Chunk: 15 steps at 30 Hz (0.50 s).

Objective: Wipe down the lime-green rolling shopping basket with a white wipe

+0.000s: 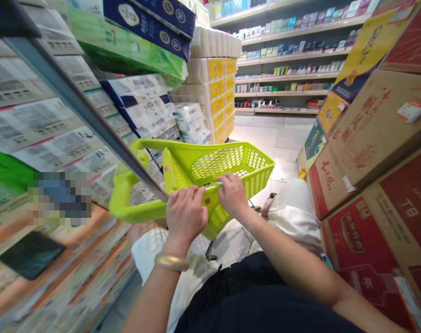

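Note:
A lime-green plastic shopping cart (231, 155) with a perforated basket is in front of me. My left hand (186, 215), wearing a gold bangle, is closed over the near rim beside the handle (122, 203). Farther forward, my right hand (233, 194) has its fingers curled over the same side rim; a small white spot shows at its fingertips, too small to name. A grey metal pole (92, 115) slants from the upper left down to my left hand. Its lower end is hidden there, and I cannot tell whether the hand touches it. The visible basket floor holds nothing.
Stacked tissue packs (210, 88) line the left side. Red and brown cartons (359, 143) rise on the right. Shelves of small bottles and boxes (294, 55) stand beyond the tiled floor (262, 138). White clothing (297, 212) shows right of the cart. A dark flat object (32, 254) lies lower left.

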Tool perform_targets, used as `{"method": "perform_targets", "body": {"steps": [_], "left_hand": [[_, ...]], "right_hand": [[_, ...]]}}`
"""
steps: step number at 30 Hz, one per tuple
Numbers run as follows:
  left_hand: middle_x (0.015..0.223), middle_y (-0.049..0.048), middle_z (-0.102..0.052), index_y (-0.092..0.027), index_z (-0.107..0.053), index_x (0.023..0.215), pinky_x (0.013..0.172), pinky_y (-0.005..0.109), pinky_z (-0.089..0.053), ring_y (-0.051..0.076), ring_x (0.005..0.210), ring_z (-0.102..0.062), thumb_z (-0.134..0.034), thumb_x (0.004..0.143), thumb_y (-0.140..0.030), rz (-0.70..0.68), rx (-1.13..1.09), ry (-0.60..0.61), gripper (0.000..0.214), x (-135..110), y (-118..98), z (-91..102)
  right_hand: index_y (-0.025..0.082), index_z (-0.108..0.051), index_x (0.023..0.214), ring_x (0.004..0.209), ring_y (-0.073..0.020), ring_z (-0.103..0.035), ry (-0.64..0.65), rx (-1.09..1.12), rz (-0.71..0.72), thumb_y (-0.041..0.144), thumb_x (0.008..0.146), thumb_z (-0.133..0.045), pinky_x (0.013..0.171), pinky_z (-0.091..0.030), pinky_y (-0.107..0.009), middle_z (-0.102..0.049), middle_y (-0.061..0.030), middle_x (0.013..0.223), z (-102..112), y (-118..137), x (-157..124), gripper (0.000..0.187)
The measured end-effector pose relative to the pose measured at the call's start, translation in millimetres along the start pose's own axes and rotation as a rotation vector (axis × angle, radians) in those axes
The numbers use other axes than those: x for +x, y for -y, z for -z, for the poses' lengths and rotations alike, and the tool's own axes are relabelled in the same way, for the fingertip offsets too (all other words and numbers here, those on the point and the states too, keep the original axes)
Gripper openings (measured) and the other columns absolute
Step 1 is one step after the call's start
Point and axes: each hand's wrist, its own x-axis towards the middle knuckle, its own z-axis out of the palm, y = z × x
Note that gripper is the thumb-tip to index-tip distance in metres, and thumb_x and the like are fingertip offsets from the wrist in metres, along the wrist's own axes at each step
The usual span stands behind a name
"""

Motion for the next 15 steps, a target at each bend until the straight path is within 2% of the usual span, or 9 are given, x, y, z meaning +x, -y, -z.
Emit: {"method": "perform_targets", "body": {"steps": [3,5,8,12,15], "left_hand": [[0.105,0.0081,-0.073,-0.017,-0.066,0.115,0.087,0.042,-0.038,0.027,0.095,-0.063,-0.055,0.075,-0.013,-0.011,0.006,-0.003,0.041,1,1,-0.9],[0.104,0.0081,-0.072,-0.017,-0.066,0.115,0.087,0.042,-0.038,0.027,0.096,-0.063,-0.055,0.075,-0.013,-0.016,0.004,-0.002,0.042,1,2,-1.2],[0.104,0.0075,-0.072,-0.018,-0.066,0.114,0.087,0.042,-0.037,0.026,0.096,-0.063,-0.055,0.075,-0.013,-0.017,-0.006,0.003,0.041,1,4,-1.4],[0.102,0.0066,-0.072,-0.018,-0.067,0.112,0.087,0.042,-0.037,0.026,0.094,-0.063,-0.056,0.075,-0.013,0.001,-0.023,-0.002,0.039,3,7,-3.0],[0.100,0.0064,-0.072,-0.019,-0.068,0.110,0.087,0.042,-0.037,0.027,0.093,-0.062,-0.055,0.076,-0.013,0.017,-0.036,0.001,0.037,5,8,-5.7]], "right_hand": [[0.017,-0.068,0.106,0.102,-0.0235,-0.054,0.052,0.062,0.091,0.006,0.078,-0.052,0.095,-0.043,-0.036,-0.064,-0.0096,0.107,-3,23,-2,0.035],[0.018,-0.068,0.108,0.103,-0.0230,-0.054,0.067,0.080,0.121,0.007,0.078,-0.052,0.096,-0.042,-0.036,-0.064,-0.0093,0.109,-4,27,-2,0.035],[0.017,-0.069,0.107,0.103,-0.0236,-0.055,0.066,0.035,0.085,0.007,0.080,-0.051,0.096,-0.042,-0.037,-0.065,-0.0099,0.108,1,11,-1,0.034],[0.017,-0.070,0.104,0.103,-0.0253,-0.055,0.022,-0.068,-0.081,0.006,0.080,-0.049,0.096,-0.041,-0.039,-0.064,-0.0114,0.107,11,-25,1,0.034],[0.017,-0.070,0.103,0.101,-0.0261,-0.054,-0.008,-0.090,-0.143,0.005,0.079,-0.049,0.095,-0.041,-0.040,-0.064,-0.0120,0.105,11,-28,1,0.034]]}}
